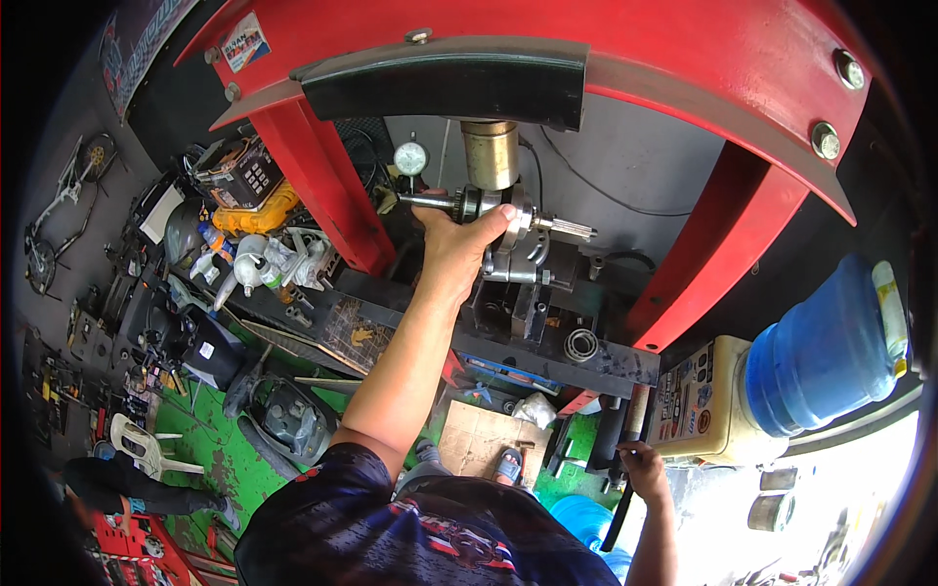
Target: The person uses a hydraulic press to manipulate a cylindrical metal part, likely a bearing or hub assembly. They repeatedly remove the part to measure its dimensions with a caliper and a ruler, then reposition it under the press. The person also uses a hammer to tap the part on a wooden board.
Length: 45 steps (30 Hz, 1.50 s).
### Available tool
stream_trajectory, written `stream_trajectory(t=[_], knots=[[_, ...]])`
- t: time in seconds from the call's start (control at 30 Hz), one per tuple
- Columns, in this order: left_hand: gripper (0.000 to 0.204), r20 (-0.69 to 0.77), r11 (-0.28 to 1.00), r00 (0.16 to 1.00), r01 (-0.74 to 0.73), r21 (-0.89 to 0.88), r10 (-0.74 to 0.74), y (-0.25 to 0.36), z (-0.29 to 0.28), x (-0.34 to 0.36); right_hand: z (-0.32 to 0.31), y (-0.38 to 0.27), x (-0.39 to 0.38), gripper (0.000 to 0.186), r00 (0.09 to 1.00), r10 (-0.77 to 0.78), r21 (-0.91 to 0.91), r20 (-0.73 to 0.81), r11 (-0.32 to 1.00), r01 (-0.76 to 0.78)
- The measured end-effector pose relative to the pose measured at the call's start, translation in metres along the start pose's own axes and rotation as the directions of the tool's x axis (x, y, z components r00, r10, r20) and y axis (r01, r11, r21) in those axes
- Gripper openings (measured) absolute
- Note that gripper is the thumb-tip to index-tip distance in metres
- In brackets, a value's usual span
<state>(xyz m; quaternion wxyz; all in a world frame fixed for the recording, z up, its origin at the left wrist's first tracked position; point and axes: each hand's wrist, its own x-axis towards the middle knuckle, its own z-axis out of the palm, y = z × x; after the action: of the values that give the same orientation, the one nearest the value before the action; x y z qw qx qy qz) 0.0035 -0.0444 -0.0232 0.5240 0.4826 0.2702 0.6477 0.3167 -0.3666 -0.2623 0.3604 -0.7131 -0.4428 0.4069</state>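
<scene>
The silver metal crankshaft (526,217) sits within the fingers of the left hand (451,246), below the brass-coloured cylinder (490,158), between the ends of the black steel press bed (621,362). These fingers grip it, partly curled. The right hand (646,473) has curled fingers; its grip cannot be told.

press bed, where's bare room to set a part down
The press bed has a small bare patch at its right end, between the metal rings and right red post. Crowded in the middle, below the crankshaft and left hand.
</scene>
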Motion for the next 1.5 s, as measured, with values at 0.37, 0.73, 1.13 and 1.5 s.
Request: stream_trajectory(t=[0.37,0.73,1.13,1.5], knots=[[0.049,-0.047,0.932,0.964,0.241,-0.270,-0.263,0.006,-0.004,0.013,-0.030,-0.031,-0.006,0.028,0.976,-0.023,0.171,0.217,0.985,-0.014],[0.030,-0.240,0.936,0.927,0.218,-0.276,-0.287,-0.015,-0.022,0.033,-0.091,-0.073,0.151,0.059,0.872,0.450,-0.198,0.194,0.888,-0.414],[0.040,-0.183,0.941,0.947,0.210,-0.265,-0.263,-0.008,-0.007,0.028,-0.094,-0.074,0.473,0.057,0.910,-0.094,-0.235,-0.405,0.972,-0.005],[0.045,-0.126,0.935,0.956,0.220,-0.280,-0.263,-0.004,0.002,0.024,-0.137,-0.043,0.427,0.052,0.865,-0.104,-0.115,-0.491,0.992,0.054]])
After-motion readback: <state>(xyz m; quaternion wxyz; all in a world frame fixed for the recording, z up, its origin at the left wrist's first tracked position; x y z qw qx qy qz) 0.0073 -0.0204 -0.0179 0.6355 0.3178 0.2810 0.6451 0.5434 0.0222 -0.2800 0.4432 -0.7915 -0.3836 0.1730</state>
